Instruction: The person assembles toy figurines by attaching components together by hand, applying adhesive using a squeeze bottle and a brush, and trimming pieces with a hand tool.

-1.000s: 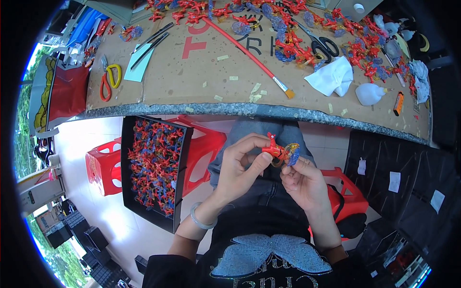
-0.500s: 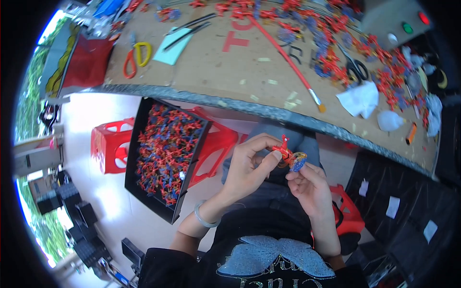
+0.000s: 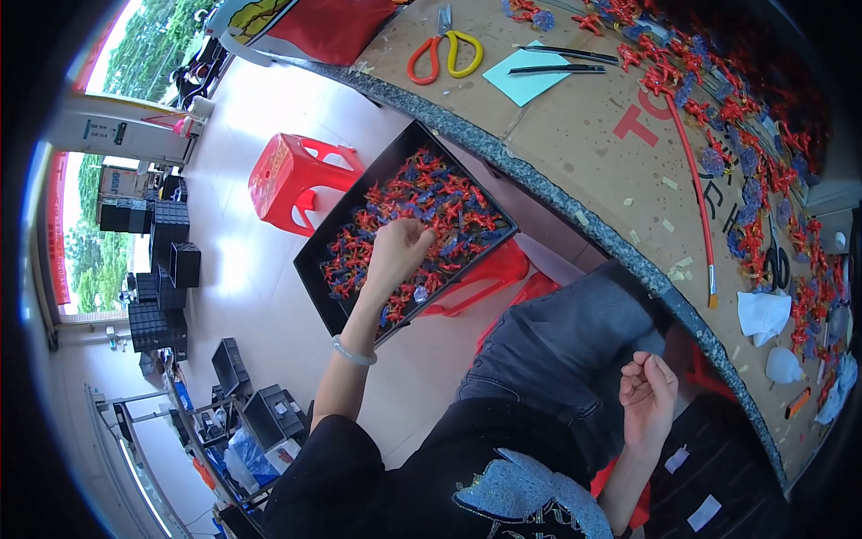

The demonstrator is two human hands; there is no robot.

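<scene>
My left hand [image 3: 395, 256] reaches into a black tray [image 3: 325, 301] heaped with small red-and-blue plastic figurines [image 3: 462, 216]. Its thumb and fingers are closed down among the pieces, and the hand itself hides whatever they grip. A pale bangle [image 3: 354, 351] circles that wrist. My right hand [image 3: 650, 395] hovers beside my lap, below the table edge. Its fingers are curled in toward the thumb, and no piece shows in them.
Under the tray is a red stool [image 3: 498, 269]; another red stool [image 3: 287, 180] stands beyond it. On the worktable [image 3: 575, 153] lie scissors [image 3: 444, 49], a green pad [image 3: 525, 76], a red-handled brush [image 3: 691, 180], black scissors [image 3: 778, 260] and more figurines [image 3: 745, 103].
My left hand has left my right hand and moved left into the tray. The red figurine between my hands no longer shows. My view has swung left, and my right hand has closed.
</scene>
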